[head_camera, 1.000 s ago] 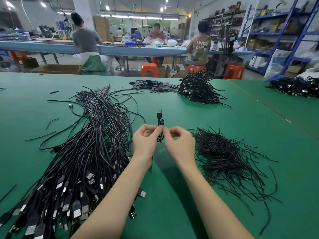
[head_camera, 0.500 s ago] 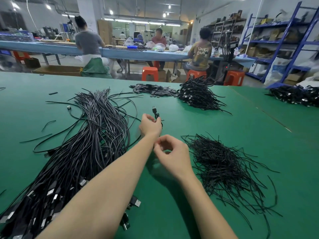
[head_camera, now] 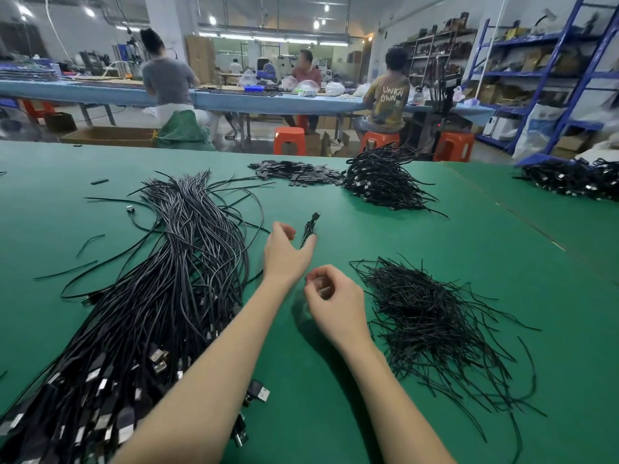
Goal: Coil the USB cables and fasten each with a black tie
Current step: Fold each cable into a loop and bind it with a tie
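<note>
The coiled cable sits just past the fingertips of the left hand, a small tight bundle with its plug pointing away. Whether it is leaving the hand or only touching the index finger I cannot tell, but the left fingers are spread and loose, not wrapped round it. It looks light and springy: a thin cord that will want to unwind unless pinched across the middle, where the tie goes, not by the plug. The right hand hangs nearer the body, fingers curled in, thumb near the fingertips; it seems to hold nothing, though a thin tie would be hard to spot there.

Just right of the right hand lies the heap of ties, thin, floppy strands tangled together; one is best pulled out by a loose end at the edge. Left of the left forearm runs the thick sheaf of loose cables, with metal plugs bunched at the near end. These are limp and slippery, and a plug is the surest place to draw one free.

Ahead of both hands, well apart, is the pile of finished bundles, and beside it a scatter of small flat black pieces. Between the sheaf and the ties the green table gives a bare lane for both hands, and its far edge is beyond the finished pile, well out of reach
</note>
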